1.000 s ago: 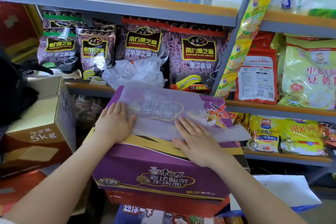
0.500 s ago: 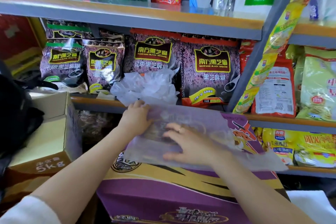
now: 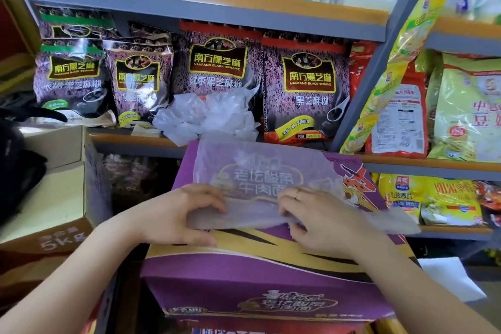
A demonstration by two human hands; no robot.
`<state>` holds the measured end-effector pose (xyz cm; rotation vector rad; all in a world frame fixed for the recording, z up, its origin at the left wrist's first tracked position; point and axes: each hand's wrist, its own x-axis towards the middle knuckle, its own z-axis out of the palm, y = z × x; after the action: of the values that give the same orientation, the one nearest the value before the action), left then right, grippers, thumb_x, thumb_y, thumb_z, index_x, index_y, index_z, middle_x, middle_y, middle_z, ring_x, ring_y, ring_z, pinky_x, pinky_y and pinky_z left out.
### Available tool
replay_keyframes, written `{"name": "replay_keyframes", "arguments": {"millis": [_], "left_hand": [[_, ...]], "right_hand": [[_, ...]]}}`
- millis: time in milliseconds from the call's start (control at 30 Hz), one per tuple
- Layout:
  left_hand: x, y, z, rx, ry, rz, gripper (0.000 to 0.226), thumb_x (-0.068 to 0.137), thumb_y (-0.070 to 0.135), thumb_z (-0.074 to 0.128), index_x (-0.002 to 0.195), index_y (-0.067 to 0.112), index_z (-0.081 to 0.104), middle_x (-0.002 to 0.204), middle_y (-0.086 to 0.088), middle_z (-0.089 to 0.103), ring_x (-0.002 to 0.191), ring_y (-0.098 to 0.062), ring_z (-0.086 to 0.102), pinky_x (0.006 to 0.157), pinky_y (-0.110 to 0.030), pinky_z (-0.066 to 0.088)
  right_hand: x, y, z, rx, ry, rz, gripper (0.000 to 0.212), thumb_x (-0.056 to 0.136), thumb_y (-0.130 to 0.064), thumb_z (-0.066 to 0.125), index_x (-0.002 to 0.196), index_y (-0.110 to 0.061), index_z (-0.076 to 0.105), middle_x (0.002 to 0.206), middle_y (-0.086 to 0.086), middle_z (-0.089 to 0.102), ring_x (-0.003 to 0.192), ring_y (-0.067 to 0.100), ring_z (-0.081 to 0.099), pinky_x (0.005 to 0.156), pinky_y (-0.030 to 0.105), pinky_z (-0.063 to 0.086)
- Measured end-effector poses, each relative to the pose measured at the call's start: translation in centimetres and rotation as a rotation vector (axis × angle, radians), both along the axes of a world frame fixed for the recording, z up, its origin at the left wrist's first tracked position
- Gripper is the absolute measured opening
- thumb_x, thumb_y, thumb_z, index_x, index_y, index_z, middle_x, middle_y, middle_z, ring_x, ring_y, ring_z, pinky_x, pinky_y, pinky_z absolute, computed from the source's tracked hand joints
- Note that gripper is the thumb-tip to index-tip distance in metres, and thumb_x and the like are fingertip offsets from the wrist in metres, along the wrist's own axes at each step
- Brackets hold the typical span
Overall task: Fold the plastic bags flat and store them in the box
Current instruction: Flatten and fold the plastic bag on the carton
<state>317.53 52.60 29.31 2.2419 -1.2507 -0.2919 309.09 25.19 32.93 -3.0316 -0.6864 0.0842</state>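
Both arms are bare and reach up from the bottom corners, the left from about 7 o'clock and the right from about 5 o'clock. The left hand (image 3: 187,214) lies palm down with its fingers curled in, and the thumb sits underneath, pinching a thin edge. The right hand (image 3: 322,221) is just beside it toward 3 o'clock, also palm down, fingers bent and pinching the same edge. A ring (image 3: 297,194) shows on one right finger.
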Motion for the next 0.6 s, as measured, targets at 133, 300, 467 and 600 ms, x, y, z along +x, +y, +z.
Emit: {"name": "replay_keyframes", "arguments": {"millis": [133, 300, 467, 600], "left_hand": [[-0.9, 0.0, -0.1, -0.005, -0.036, 0.059, 0.073, 0.066, 0.061, 0.063, 0.130, 0.033, 0.044, 0.128, 0.026, 0.043, 0.120, 0.011, 0.039, 0.100, -0.007, 0.028], [-0.6, -1.0, -0.3, -0.292, -0.095, 0.316, 0.036, 0.080, 0.049, 0.045, 0.095, 0.024, 0.066, 0.084, 0.012, 0.068, 0.080, -0.004, 0.063, 0.072, -0.019, 0.048], [-0.8, -2.3, -0.9, -0.377, -0.011, 0.404, 0.025, 0.088, 0.038, 0.045, 0.079, 0.021, 0.061, 0.076, -0.003, 0.061, 0.076, -0.019, 0.058, 0.070, -0.020, 0.042], [-2.0, -3.0, 0.3, -0.503, 0.094, 0.439, 0.032, 0.091, 0.032, 0.036, 0.084, 0.010, 0.059, 0.082, -0.010, 0.059, 0.077, -0.008, 0.053, 0.073, -0.020, 0.039]], "right_hand": [[1.1, -0.1, 0.6, 0.180, 0.004, -0.187, 0.027, 0.088, -0.015, 0.047, 0.066, -0.028, 0.040, 0.069, -0.010, 0.046, 0.068, 0.008, 0.043, 0.056, 0.023, 0.030], [1.4, -0.9, 1.4, 0.234, 0.079, -0.274, 0.008, 0.088, -0.039, 0.057, 0.092, -0.032, 0.057, 0.089, -0.011, 0.060, 0.086, 0.014, 0.058, 0.072, 0.034, 0.045], [0.5, -1.3, 1.6, -0.027, 0.121, -0.169, 0.016, 0.090, -0.033, 0.056, 0.103, -0.025, 0.050, 0.094, -0.009, 0.055, 0.100, 0.021, 0.054, 0.066, 0.030, 0.033], [0.2, -1.9, 2.5, 0.099, 0.132, -0.223, 0.028, 0.097, -0.020, 0.041, 0.072, -0.027, 0.032, 0.066, -0.005, 0.040, 0.065, 0.017, 0.042, 0.054, 0.033, 0.027]]}}
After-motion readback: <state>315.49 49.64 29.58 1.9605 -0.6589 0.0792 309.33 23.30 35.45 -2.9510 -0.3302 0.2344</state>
